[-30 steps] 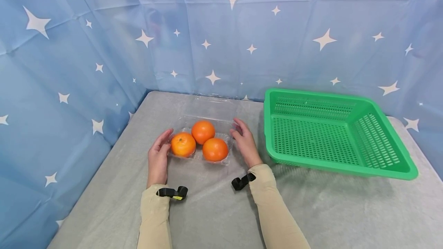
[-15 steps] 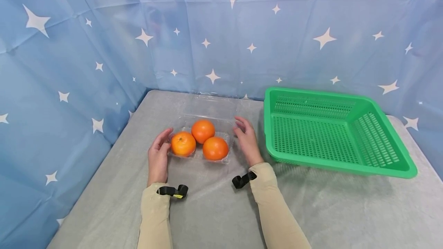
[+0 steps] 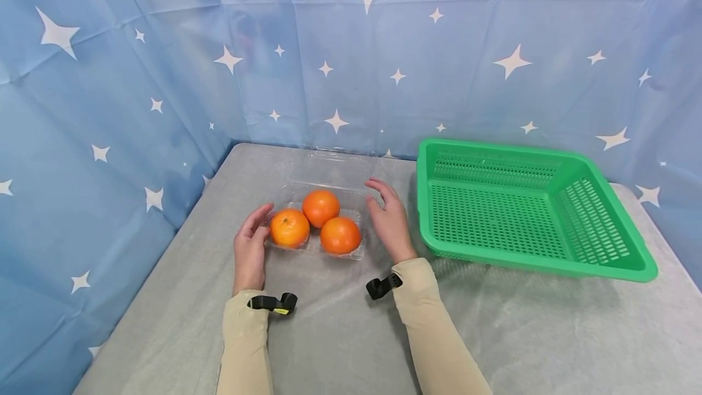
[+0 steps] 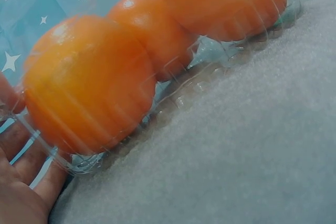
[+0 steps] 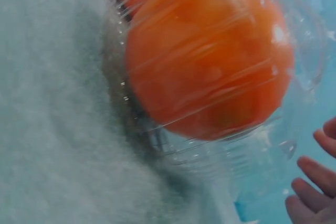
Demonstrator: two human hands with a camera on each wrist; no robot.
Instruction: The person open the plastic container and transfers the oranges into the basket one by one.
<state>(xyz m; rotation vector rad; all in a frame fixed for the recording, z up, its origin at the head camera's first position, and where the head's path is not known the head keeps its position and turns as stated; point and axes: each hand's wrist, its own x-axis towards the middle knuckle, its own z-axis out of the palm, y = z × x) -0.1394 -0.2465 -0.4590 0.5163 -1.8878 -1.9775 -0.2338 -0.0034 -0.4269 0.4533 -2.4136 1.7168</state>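
Three oranges sit in a clear plastic clamshell box (image 3: 351, 253), whose transparent lid (image 3: 334, 166) lies folded back toward the curtain. The left orange (image 3: 289, 228) shows its stem spot; another orange (image 3: 321, 208) is behind, and the third orange (image 3: 340, 236) is at the right. My left hand (image 3: 251, 252) touches the box's left side, its fingers (image 4: 31, 161) fairly straight against the plastic wall. Beside the right end, my right hand (image 3: 390, 221) hovers with loosely bent, spread fingers. In the right wrist view those fingers (image 5: 312, 182) are apart from the box and hold nothing.
A green perforated plastic basket (image 3: 537, 270) stands to the right of the box. Grey cloth (image 3: 323, 328) covers the table. A blue curtain with white stars (image 3: 428, 96) hangs behind and along the left.
My right hand has lifted slightly off the box's right rim, its fingertips shifting up and back. The left hand, the box and the oranges stay in place.
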